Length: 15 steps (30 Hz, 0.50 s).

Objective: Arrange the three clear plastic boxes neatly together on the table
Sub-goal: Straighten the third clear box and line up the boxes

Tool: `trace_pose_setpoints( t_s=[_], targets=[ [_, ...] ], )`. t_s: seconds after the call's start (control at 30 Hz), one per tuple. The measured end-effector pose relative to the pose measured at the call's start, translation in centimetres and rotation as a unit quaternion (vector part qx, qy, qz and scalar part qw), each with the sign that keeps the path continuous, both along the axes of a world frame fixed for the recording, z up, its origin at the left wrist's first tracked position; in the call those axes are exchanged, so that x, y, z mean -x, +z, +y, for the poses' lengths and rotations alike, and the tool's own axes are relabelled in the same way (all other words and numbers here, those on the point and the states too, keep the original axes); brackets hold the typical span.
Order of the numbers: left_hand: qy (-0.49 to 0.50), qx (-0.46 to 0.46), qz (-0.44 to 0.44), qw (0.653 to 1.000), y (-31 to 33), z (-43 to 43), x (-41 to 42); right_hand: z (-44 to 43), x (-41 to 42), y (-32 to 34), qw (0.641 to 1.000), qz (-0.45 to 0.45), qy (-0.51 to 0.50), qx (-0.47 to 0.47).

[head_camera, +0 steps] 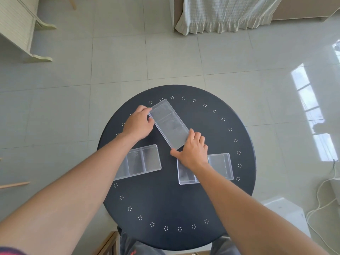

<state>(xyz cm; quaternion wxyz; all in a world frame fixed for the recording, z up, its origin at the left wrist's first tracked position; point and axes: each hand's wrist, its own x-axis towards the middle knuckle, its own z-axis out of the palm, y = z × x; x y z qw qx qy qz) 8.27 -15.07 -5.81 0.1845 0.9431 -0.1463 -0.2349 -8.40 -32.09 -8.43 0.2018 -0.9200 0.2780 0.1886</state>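
Observation:
Three clear plastic boxes lie on a round black table (176,203). The far box (168,123) sits at an angle in the upper middle. My left hand (137,124) grips its far left end. My right hand (192,150) grips its near right end. A second box (142,161) lies at the near left, partly hidden under my left forearm. The third box (219,166) lies at the near right, with my right wrist crossing over its middle. The three boxes are apart from one another.
The table's rim carries a ring of small white dot clusters. Grey tiled floor surrounds the table. A white cabinet (16,28) stands far left, a bed with a white valance (226,15) at the back, and a white box (287,212) with cables at the near right.

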Motion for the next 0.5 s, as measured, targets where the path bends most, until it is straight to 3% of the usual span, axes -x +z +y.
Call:
trace_pose_setpoints(
  t_s=[0.13, 0.37, 0.5],
  targets=[
    [0.037, 0.027, 0.000, 0.999, 0.3, 1.0, 1.3, -4.0, 0.9, 0.0, 1.000, 0.004, 0.028, -0.014],
    [0.105, 0.055, 0.153, 0.981, -0.7, 2.0, 4.1, -7.9, 1.1, 0.7, 0.995, -0.001, 0.039, -0.094],
    [0.133, 0.076, 0.179, 0.972, -0.4, 1.5, 4.8, -8.3, 0.8, 0.3, 0.988, -0.003, 0.009, -0.152]
  ],
)
